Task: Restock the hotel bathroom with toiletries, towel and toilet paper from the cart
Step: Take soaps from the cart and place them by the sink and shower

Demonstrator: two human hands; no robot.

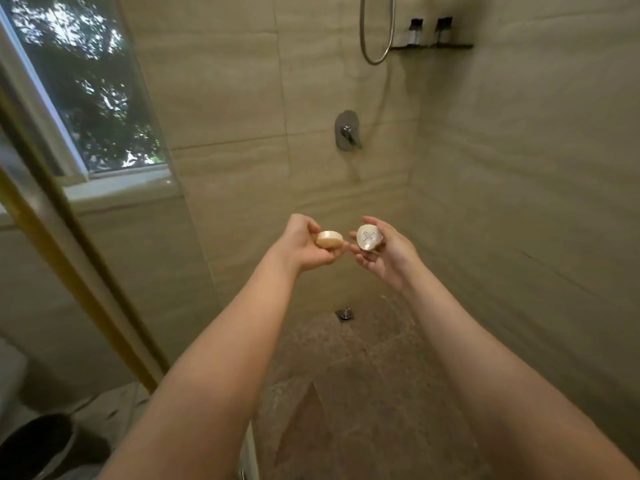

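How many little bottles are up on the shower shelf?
2. Both stand on the dark wall shelf, top right: the left bottle nearest the shower hose, the right bottle beside it.

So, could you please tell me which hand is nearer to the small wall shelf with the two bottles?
Right. The right hand is below the shelf and a little to its left; the left hand is at about the same height, further left still.

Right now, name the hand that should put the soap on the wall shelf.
Likely left. The left hand grips the round cream soap bar; the right hand holds only the crumpled white printed wrapper, though the black wall shelf sits up right.
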